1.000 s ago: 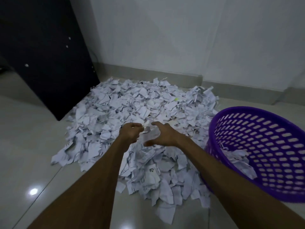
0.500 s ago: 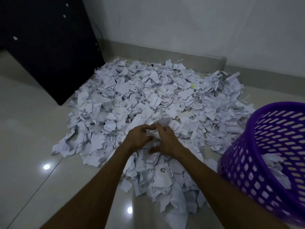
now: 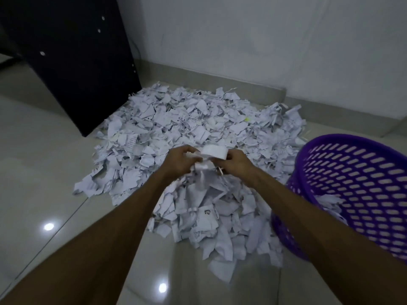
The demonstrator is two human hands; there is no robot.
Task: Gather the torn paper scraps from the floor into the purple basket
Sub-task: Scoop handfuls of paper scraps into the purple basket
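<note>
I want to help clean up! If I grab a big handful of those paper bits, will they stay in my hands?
Probably not all. The paper scraps are small, loose, thin pieces, so some would likely slip out. The bunch between the left hand and right hand looks floppy and light. Squeeze with both hands near the basket.

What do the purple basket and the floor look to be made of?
Purple basket: likely moulded plastic, from its uniform colour, smooth rim and regular slotted walls. Floor: seemingly glazed ceramic or polished stone tile, given grout lines and sharp light reflections.
</note>
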